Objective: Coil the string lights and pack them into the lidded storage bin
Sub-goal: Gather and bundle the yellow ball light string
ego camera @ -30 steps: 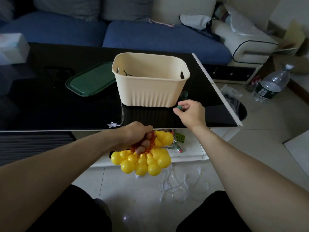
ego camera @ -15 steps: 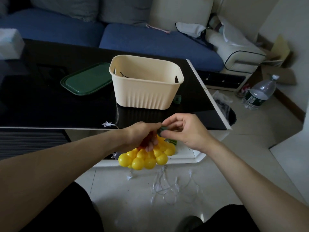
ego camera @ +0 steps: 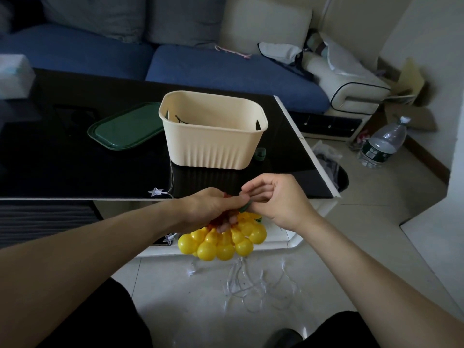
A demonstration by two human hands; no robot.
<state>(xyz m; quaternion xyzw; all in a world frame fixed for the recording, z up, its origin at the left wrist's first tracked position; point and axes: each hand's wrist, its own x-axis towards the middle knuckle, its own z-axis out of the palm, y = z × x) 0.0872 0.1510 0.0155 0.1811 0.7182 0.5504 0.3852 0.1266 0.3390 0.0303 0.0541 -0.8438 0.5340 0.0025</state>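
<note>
Left hand [ego camera: 213, 209] covers the top of the yellow bulb cluster [ego camera: 223, 241]; wire coil under the fingers not visible. Green strip [ego camera: 244, 207] mostly hidden between both hands. Bin [ego camera: 213, 144] interior floor out of sight. Tissue box [ego camera: 13, 76] cut by the left edge.

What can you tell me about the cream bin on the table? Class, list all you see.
The bin is a cream tub that looks like plastic, rounded at the corners, with vertical ribs round its lower walls and a slot near the rim at each end. It stands upright and open on the black table, near the right edge. Its green lid lies on the table beside it at the left. A thin dark cord shows inside. No hand touches it.
</note>
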